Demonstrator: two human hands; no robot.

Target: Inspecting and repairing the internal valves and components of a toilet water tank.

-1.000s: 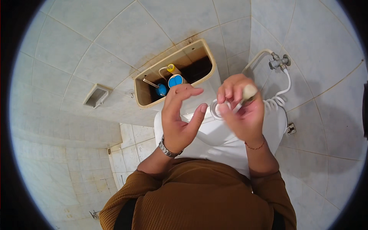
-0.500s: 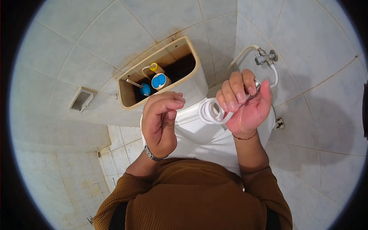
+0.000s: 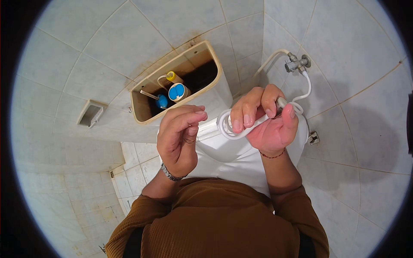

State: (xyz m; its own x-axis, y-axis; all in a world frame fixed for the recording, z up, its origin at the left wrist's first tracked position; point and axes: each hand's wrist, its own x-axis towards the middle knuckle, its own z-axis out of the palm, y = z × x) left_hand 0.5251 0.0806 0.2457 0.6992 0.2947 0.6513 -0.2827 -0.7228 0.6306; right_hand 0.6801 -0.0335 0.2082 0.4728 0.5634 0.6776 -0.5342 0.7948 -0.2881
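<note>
My right hand (image 3: pixel 269 127) has its fingers curled over a white coiled hose (image 3: pixel 228 134), with a pale fitting (image 3: pixel 282 103) near the thumb. The coil's loose loops extend leftward from the palm. My left hand (image 3: pixel 176 142), with a metal watch, is curled to the left of the coil, fingertips near the thumb; anything inside is hidden. Behind my hands is an open cistern (image 3: pixel 219 99) with stained rim, dark interior, blue-topped flush valve (image 3: pixel 176 92), blue fitting (image 3: pixel 161 101) and yellow-capped part (image 3: pixel 171 76). The white toilet (image 3: pixel 223 167) lies beneath my hands.
A metal valve (image 3: pixel 297 64) on the right tiled wall (image 3: pixel 361 77) feeds two white hoses. A small metal fitting (image 3: pixel 314 137) sits lower on that wall. A recessed holder (image 3: pixel 89 115) is left of the cistern. Tiled floor (image 3: pixel 133 176) shows at lower left.
My left hand went from spread fingers a second ago to curled. My right hand's fingers have shifted leftward over the coil in the last half second. The view has moved slightly.
</note>
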